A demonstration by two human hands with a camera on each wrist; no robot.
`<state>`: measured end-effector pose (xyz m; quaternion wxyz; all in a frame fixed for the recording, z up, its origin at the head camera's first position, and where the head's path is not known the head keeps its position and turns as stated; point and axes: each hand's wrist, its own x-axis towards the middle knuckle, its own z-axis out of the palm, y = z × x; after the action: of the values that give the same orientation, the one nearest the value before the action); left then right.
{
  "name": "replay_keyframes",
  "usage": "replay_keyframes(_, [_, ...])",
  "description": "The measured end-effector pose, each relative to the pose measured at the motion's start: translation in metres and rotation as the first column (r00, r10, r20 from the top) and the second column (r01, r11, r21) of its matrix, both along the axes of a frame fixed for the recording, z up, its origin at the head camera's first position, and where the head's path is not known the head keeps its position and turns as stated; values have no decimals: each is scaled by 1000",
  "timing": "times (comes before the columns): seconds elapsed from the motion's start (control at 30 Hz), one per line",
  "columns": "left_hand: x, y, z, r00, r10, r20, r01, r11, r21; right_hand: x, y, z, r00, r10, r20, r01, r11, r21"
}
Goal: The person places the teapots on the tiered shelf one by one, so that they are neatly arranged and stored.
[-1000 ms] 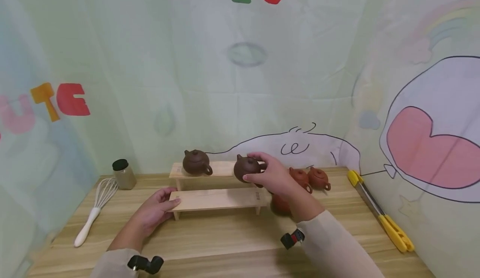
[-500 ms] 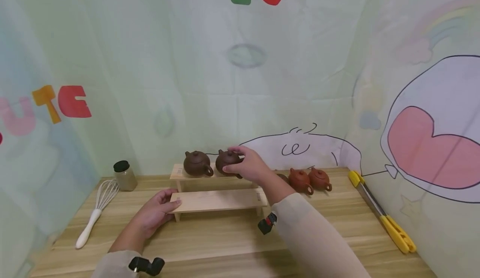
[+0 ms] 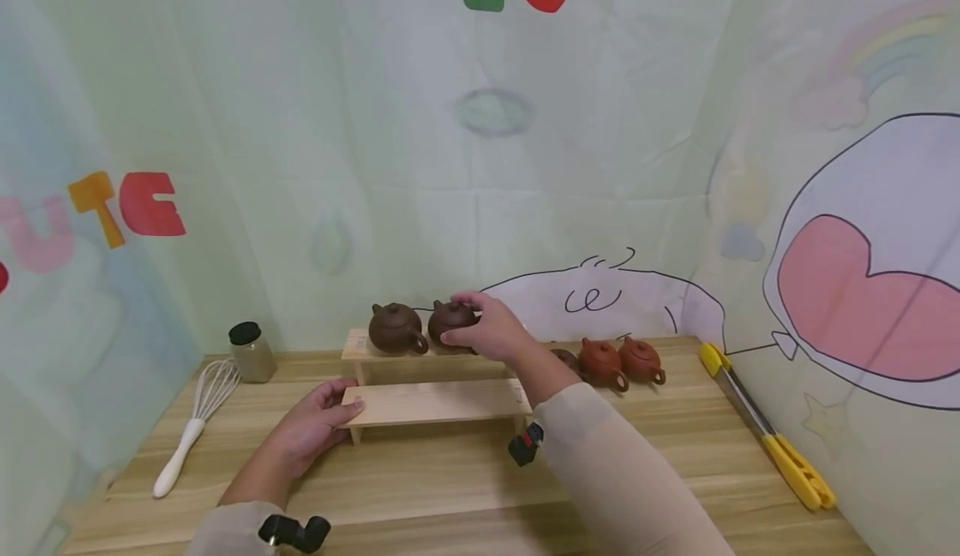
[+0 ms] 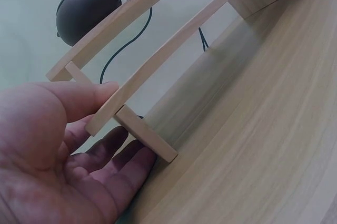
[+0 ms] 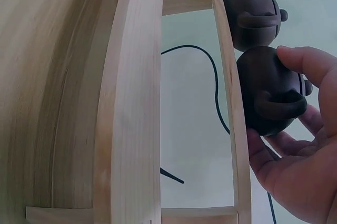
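A two-step wooden stand (image 3: 442, 402) is on the table. My left hand (image 3: 318, 423) grips the left end of its lower step, thumb on top, as the left wrist view shows too. On the upper step, toward the left, sits a dark brown teapot (image 3: 394, 328). Just right of it is a second dark brown teapot (image 3: 450, 323), held by my right hand (image 3: 491, 328) with thumb and fingers around its body. In the right wrist view this held teapot (image 5: 268, 84) rests against the upper step, close beside the other teapot (image 5: 250, 16).
Two reddish teapots (image 3: 600, 362) and a partly hidden dark one (image 3: 564, 359) stand right of the stand. A white whisk (image 3: 195, 423) and a black-lidded jar (image 3: 251, 353) lie left. Yellow tongs (image 3: 765, 427) lie along the right edge. A printed cloth (image 3: 480, 222) hangs behind.
My right hand has carried the second dark teapot left along the upper step, up beside the first one. My left hand has kept its grip on the stand.
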<state>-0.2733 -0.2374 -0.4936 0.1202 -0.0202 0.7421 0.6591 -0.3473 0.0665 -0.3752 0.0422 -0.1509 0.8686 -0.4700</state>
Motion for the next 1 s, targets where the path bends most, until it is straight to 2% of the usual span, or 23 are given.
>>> replay_keyframes(0.23, [-1, -2, -1, 1000, 5, 5, -5, 1000, 1, 7, 5, -1, 1000, -3, -4, 3, 1000, -11])
replay_keyframes(0.33, [0, -2, -1, 1000, 5, 5, -5, 1000, -2, 16, 12, 0, 999, -35, 5, 36, 999, -27])
replay_keyframes(0.5, [1, -1, 1, 1000, 8, 12, -7, 1000, -12, 34, 33, -2, 997, -77, -17, 77, 997, 0])
replay_keyframes(0.73, [0, 0, 0, 1000, 1, 3, -1, 1000, -5, 61, 71, -14, 992, -127, -16, 127, 991, 39])
replay_keyframes(1.0, [0, 1, 0, 1000, 6, 2, -6, 1000, -9, 78, 112, -31, 981, -192, -32, 193, 981, 17])
